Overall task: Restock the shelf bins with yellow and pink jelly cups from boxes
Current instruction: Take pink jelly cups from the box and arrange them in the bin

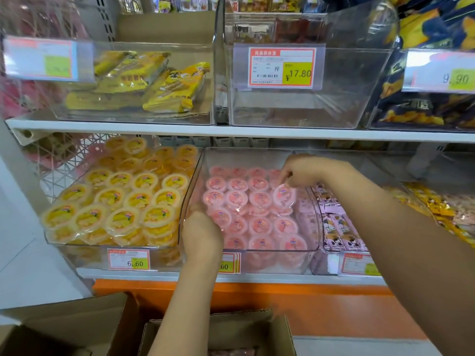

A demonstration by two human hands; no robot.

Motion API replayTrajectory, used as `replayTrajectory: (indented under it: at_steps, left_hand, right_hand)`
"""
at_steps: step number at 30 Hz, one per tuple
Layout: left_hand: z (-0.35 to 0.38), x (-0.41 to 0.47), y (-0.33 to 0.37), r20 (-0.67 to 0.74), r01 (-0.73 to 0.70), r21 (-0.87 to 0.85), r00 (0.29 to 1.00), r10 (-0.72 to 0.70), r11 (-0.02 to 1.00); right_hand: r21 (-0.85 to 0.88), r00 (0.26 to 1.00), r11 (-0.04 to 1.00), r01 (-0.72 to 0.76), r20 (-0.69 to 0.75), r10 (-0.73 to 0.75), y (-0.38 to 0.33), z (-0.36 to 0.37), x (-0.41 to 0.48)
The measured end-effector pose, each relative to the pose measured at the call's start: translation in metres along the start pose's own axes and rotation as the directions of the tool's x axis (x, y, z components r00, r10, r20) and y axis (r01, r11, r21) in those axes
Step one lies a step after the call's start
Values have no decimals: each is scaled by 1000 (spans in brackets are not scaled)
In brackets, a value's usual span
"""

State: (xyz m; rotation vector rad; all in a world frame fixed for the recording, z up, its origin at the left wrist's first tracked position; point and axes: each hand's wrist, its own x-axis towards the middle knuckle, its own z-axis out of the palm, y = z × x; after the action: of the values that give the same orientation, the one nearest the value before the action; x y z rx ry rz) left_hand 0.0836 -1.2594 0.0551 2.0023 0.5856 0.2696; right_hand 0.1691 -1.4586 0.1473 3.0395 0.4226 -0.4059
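Several pink jelly cups (259,199) lie in rows in the clear middle bin (285,250) on the lower shelf. A pack of pink cups (284,195) sits tilted on top at the bin's right side. My right hand (305,169) reaches in from the right, its fingers curled down on that pack. At the bin's front left corner my left hand (201,231) holds the near edge of a pink pack. The clear bin on the left (64,242) is heaped with yellow jelly cups (133,199).
Below, an open cardboard box (223,330) shows pink cups inside, with a second box (66,322) to its left. The bin on the right holds purple snack packets (336,224). On the upper shelf stand yellow wafer packs (144,83) and an empty clear bin (303,111).
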Motion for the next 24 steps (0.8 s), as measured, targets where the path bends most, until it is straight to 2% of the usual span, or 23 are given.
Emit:
replayTrajectory:
  at_steps: [2,5,8,10,14,18,21,24]
  left_hand:
    - [-3,-3,0,14,12,-23,1000,-11,1000]
    - [-6,1,-3,56,-4,211,998,-8,978]
    - [-14,-3,1,141,-100,380,989,49,920]
    - [-18,-3,3,168,-162,444,981,96,881]
    - [-28,0,5,208,-303,502,952,226,810]
    - [-24,8,8,291,-449,476,892,347,756]
    - [-16,10,10,395,-527,456,842,367,718]
    - [-12,15,6,432,-563,477,819,378,675]
  right_hand:
    - [-53,995,999,-5,94,10,-1,-1,8]
    - [-43,987,999,14,158,-7,-2,0,19]
    - [-50,988,999,22,151,-14,-1,3,28]
    - [-85,996,996,11,90,-3,1,8,32]
    - [-218,995,976,4,-96,-26,3,19,31]
    - [-166,1000,986,-12,-24,8,1,23,22]
    - [-204,1000,979,0,21,4,-4,21,15]
    - [-245,999,969,11,37,-1,-7,23,13]
